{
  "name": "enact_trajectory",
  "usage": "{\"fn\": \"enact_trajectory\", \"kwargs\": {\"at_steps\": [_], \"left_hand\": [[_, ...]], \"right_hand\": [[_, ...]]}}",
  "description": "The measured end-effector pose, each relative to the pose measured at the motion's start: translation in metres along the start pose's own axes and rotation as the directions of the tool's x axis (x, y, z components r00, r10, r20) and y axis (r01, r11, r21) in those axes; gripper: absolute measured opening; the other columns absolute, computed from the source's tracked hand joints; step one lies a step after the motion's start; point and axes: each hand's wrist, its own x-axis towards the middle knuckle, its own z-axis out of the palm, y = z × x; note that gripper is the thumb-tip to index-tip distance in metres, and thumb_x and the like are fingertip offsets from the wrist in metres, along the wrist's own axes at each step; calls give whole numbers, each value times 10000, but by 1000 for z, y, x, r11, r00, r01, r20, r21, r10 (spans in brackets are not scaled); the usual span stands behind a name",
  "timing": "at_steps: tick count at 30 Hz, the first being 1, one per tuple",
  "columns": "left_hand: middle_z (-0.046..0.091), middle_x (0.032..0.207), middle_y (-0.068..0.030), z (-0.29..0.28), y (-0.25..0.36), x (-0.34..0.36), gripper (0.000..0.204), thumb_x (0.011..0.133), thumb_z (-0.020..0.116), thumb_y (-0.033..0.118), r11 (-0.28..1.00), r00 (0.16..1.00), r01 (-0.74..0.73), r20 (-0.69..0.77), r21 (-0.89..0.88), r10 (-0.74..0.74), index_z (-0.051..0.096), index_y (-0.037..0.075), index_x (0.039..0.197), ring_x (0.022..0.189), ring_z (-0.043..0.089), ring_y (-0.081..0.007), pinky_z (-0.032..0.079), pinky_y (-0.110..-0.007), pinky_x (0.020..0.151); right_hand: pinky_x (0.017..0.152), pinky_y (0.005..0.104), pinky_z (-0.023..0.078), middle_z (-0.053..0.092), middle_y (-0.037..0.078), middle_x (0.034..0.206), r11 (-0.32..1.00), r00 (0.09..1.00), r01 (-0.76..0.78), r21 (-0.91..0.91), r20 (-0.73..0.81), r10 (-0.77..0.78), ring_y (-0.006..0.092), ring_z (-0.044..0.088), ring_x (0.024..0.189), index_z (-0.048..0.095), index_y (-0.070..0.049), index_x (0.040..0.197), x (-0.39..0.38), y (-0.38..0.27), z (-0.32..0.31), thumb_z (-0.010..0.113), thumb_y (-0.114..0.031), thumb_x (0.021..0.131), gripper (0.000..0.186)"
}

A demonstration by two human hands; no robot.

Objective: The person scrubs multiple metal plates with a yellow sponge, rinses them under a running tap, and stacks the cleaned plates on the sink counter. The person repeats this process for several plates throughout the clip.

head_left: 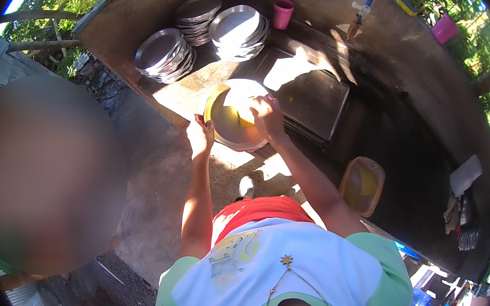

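In front of my body a round, shallow metal plate [227, 133] is tilted up, its inside lit brightly by the sun. My left hand [201, 136] grips its left rim. Inside the plate, my right hand [268, 116] presses a yellow sponge [246, 119] against the surface; the fingers partly cover the sponge. Beyond the plate, on the concrete counter, stand three stacks of round metal plates: a left stack [158, 50], a back stack [199, 9] and a right stack [237, 27].
A pink cup [283, 14] stands beside the stacks. A large rectangular metal tray [318, 102] lies to the right. An oval orange basin [363, 187] sits near my right elbow. Along the wall are a tap [362, 8], another sponge [407, 7] and a pink container [444, 29]. A blurred area covers the left.
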Motion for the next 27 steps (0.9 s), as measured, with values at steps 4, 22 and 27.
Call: {"fn": "enact_trajectory", "kwargs": {"at_steps": [4,22,27], "left_hand": [[519,1014,-145,0,12,-17,423,804,584,92,616,853,516,423,-595,-307,352,7,1147,866,590,-268,559,-408,716],[555,1005,-186,-22,40,12,418,740,459,-69,385,773,576,633,-721,29,414,-78,1155,877,603,-314,561,-477,707],[481,1109,-150,-26,89,21,681,703,547,93,668,756,405,640,-624,138,255,6,1313,853,584,-235,574,-399,644]], "right_hand": [[873,391,398,564,169,939,996,997,71,-48,22,-70,327,523,948,608,-25,914,2,-35,12,566,-53,701,219],[858,374,448,526,133,1041,909,957,197,368,130,-260,311,500,1011,572,-40,993,53,-8,-5,537,19,746,256],[945,394,383,478,168,1185,838,864,499,221,-58,-499,332,453,1105,449,-88,1242,109,-35,-22,506,34,747,513]]}}
